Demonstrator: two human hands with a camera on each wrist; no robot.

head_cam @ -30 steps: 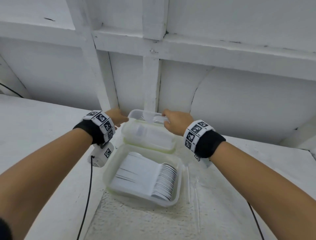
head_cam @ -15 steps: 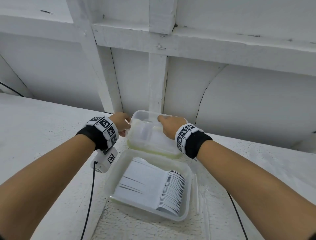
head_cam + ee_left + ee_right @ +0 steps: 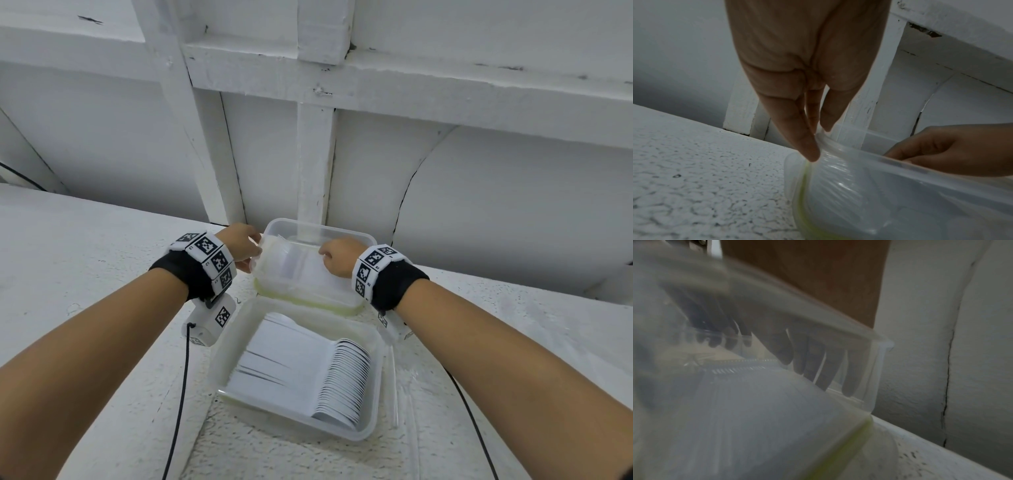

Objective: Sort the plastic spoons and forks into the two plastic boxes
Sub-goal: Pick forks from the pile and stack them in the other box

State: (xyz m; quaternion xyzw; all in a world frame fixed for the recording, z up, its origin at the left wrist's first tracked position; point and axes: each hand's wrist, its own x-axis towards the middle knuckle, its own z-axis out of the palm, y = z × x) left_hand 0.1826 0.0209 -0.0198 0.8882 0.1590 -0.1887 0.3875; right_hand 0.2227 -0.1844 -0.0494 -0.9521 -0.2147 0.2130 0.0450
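The near clear box [image 3: 376, 383] stands open and holds a tight row of white spoons [image 3: 342, 377]. Behind it is the far clear box [image 3: 346, 232], with a translucent lid [image 3: 301, 279] edged by a yellow-green seal lying tilted over it. My left hand [image 3: 239, 245] pinches the lid's left corner [image 3: 830, 155] between thumb and fingers. My right hand [image 3: 337, 255] curls its fingers [image 3: 818, 368] over the lid's far edge. Through the plastic in the right wrist view I make out a row of white cutlery [image 3: 735, 368]; spoons or forks, I cannot tell.
Both boxes sit on a rough white ledge [image 3: 85, 260] against a white wall with a vertical post [image 3: 313, 161] right behind the far box. Thin clear strips [image 3: 394, 380] lie to the right of the near box. Black cables [image 3: 181, 394] hang from both wrists.
My right hand has slid left along the lid's far edge. The left hand stays at the lid's left corner. The view has shifted slightly; the spoon box has not moved.
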